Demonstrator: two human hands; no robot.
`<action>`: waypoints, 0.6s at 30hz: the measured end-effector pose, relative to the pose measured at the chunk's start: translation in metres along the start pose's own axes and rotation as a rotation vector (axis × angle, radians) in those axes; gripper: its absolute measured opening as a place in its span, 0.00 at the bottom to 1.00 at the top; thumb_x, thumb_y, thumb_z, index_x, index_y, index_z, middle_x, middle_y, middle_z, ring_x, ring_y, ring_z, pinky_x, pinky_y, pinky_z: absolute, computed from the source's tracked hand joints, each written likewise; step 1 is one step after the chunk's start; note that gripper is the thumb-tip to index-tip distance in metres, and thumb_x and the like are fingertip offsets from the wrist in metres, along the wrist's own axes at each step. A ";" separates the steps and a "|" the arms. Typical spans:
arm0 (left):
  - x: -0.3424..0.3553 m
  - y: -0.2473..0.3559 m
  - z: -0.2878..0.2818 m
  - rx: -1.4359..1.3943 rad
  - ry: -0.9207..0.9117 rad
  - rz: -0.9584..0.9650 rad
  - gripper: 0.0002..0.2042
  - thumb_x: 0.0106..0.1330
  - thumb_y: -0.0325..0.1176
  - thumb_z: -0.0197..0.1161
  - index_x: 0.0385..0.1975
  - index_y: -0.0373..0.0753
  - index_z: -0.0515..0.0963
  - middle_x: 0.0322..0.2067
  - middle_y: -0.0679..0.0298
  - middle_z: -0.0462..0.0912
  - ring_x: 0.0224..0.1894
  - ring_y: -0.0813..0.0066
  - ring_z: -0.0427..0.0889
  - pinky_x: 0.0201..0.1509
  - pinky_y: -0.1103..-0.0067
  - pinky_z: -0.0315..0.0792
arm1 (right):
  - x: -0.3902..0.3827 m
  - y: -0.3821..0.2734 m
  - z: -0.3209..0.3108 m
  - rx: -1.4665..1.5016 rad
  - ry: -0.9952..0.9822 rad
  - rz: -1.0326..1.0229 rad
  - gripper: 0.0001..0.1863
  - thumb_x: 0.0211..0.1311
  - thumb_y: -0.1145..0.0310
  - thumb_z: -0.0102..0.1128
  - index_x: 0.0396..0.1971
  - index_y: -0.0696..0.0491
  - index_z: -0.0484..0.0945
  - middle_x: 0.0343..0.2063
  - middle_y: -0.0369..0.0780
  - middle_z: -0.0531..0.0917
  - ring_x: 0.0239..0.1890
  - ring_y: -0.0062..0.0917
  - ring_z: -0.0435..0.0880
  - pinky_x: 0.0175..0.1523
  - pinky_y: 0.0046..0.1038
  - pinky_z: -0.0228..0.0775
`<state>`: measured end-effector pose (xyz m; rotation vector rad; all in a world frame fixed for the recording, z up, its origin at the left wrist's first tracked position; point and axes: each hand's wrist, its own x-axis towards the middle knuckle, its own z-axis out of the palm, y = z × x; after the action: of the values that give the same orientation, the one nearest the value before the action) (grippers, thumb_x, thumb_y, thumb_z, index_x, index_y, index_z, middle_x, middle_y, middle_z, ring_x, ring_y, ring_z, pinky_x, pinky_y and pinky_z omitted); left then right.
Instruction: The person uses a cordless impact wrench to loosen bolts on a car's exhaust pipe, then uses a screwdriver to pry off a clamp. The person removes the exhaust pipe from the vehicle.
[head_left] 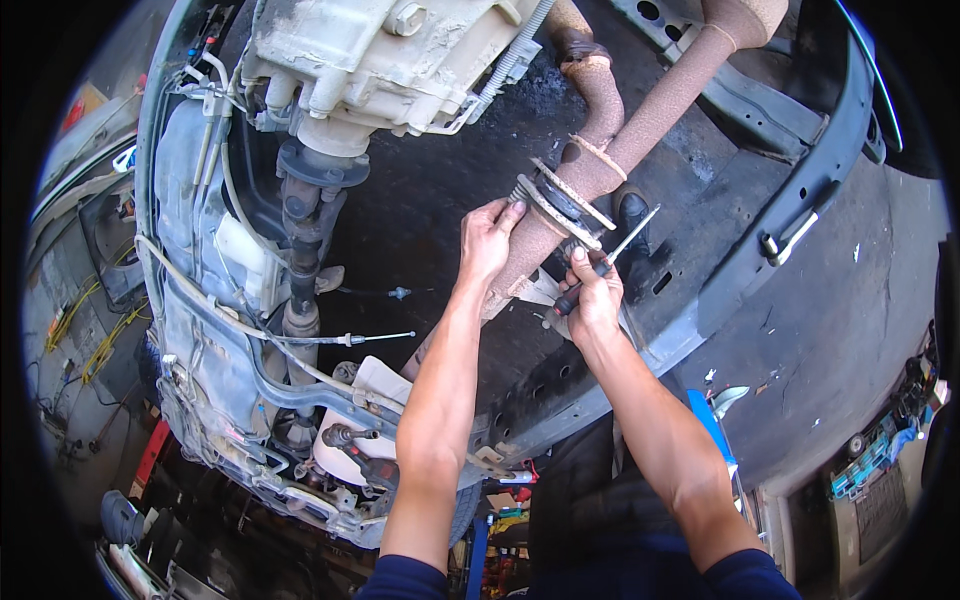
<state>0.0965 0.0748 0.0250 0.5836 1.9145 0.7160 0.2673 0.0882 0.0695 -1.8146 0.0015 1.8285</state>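
Note:
A rusty exhaust pipe (655, 105) runs diagonally across the vehicle's underside. Two flanges (568, 205) meet at its joint, with a dark gap between them. My left hand (488, 238) is closed at the left edge of the joint, thumb against the lower flange beside what looks like a spring bolt. Just below the joint's right end, my right hand (595, 300) grips a screwdriver (632, 233) by its dark handle. Its bare shaft points up and right, apart from the pipe. My right fingertips are close to the lower flange; some fingers of both hands are hidden.
A ratchet (790, 238) rests on the dark frame rail (745, 255) at the right. The pale gearbox housing (365, 60) and driveshaft (303, 250) occupy the upper left. A loose cable end (385, 337) juts out beside my left forearm. A power tool (365, 455) lies lower left.

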 end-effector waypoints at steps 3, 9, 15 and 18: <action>-0.001 -0.005 -0.002 -0.049 -0.024 0.012 0.16 0.73 0.39 0.64 0.41 0.28 0.83 0.27 0.58 0.85 0.32 0.82 0.77 0.39 0.75 0.73 | -0.001 0.000 -0.002 -0.034 0.009 0.040 0.10 0.66 0.70 0.71 0.38 0.46 0.76 0.29 0.31 0.81 0.25 0.16 0.75 0.29 0.24 0.71; 0.002 -0.009 -0.003 -0.190 -0.064 -0.035 0.14 0.72 0.37 0.66 0.41 0.30 0.86 0.31 0.68 0.86 0.35 0.84 0.77 0.42 0.79 0.73 | -0.002 -0.003 0.003 -0.064 0.013 -0.076 0.12 0.64 0.69 0.73 0.41 0.50 0.77 0.23 0.33 0.79 0.21 0.16 0.74 0.23 0.21 0.65; 0.002 -0.010 0.001 -0.278 -0.140 -0.149 0.17 0.76 0.38 0.61 0.53 0.29 0.80 0.42 0.62 0.86 0.43 0.80 0.81 0.50 0.80 0.73 | -0.005 0.001 0.002 -0.016 -0.009 0.053 0.13 0.67 0.69 0.71 0.44 0.49 0.74 0.32 0.33 0.82 0.27 0.17 0.77 0.28 0.22 0.72; 0.000 -0.010 0.010 -0.393 -0.082 -0.048 0.18 0.76 0.38 0.61 0.55 0.28 0.79 0.43 0.61 0.87 0.44 0.78 0.82 0.51 0.79 0.74 | -0.004 0.005 -0.001 0.015 -0.087 -0.017 0.13 0.67 0.66 0.71 0.43 0.49 0.75 0.33 0.33 0.83 0.27 0.18 0.78 0.28 0.23 0.72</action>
<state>0.1044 0.0704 0.0145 0.3138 1.6471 0.9906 0.2662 0.0817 0.0707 -1.7187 -0.0318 1.8890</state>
